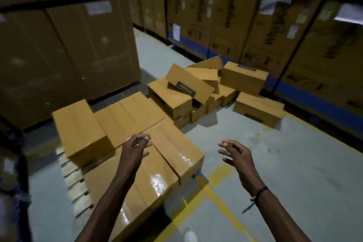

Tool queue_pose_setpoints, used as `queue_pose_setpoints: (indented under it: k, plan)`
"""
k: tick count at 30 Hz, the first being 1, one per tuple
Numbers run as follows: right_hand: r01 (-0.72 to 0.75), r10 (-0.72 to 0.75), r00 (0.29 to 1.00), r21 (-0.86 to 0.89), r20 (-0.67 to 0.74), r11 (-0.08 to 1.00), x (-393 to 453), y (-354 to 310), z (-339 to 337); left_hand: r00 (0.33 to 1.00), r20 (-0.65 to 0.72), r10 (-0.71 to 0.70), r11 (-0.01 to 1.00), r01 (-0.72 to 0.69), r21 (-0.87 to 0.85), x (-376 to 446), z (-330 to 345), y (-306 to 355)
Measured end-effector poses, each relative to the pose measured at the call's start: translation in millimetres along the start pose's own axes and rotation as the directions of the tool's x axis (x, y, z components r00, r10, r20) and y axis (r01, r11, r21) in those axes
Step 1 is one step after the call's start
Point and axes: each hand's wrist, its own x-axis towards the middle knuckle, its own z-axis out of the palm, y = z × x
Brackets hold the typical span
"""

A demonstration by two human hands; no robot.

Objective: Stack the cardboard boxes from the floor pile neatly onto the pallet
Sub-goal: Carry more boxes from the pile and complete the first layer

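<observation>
Hands empty, both raised in mid-air with fingers loosely spread and curled. Left hand [136, 148] over the taped top of the nearest stacked box [157, 165], apparently above it rather than gripping; contact hard to judge. Right hand [234, 155] out over bare grey floor [294, 163], palm turned inward, dark wristband [259, 193] on the wrist. Wooden pallet [76, 186] at lower left, slats showing beside a flat layer of boxes, one taller box [80, 129] on the left. Floor pile [198, 92] of jumbled boxes farther ahead, well apart from both hands, beside a yellow floor line [218, 192].
</observation>
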Motion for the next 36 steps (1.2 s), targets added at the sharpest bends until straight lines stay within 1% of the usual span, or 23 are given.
queue_pose_setpoints:
  k: [5, 10, 14, 20, 24, 28, 32, 36]
  plan:
    - [0.019, -0.009, 0.988, 0.066, -0.153, 0.998, 11, -14, -104, 0.992, 0.126, 0.007, 1.000, -0.007, -0.002, -5, 109, 19]
    - [0.023, 0.006, 0.958, 0.098, -0.288, 0.995, 46, -15, -212, 0.972, 0.235, 0.016, 0.999, -0.025, 0.037, 12, 231, 31]
    - [0.020, 0.017, 0.937, 0.102, -0.349, 0.995, 86, -18, -297, 0.960, 0.280, 0.025, 0.999, -0.034, 0.029, 33, 342, 39]
    - [0.011, 0.020, 0.913, 0.075, -0.407, 0.997, 147, -38, -417, 0.938, 0.347, -0.016, 1.000, 0.013, 0.013, 54, 494, 50]
    - [0.008, 0.022, 0.908, 0.070, -0.419, 0.998, 201, -50, -467, 0.927, 0.375, -0.025, 1.000, 0.019, 0.019, 81, 568, 58]
    - [-0.011, 0.038, 0.913, 0.068, -0.407, 0.998, 273, -56, -501, 0.935, 0.350, -0.058, 0.998, 0.054, 0.022, 133, 631, 54]
    - [-0.021, 0.039, 0.918, 0.049, -0.394, 0.999, 371, -65, -532, 0.951, 0.294, -0.093, 0.996, 0.091, 0.019, 202, 698, 42]
    - [-0.024, 0.026, 0.932, 0.010, -0.360, 1.000, 487, -90, -562, 0.961, 0.257, -0.103, 0.994, 0.106, 0.001, 283, 770, 46]
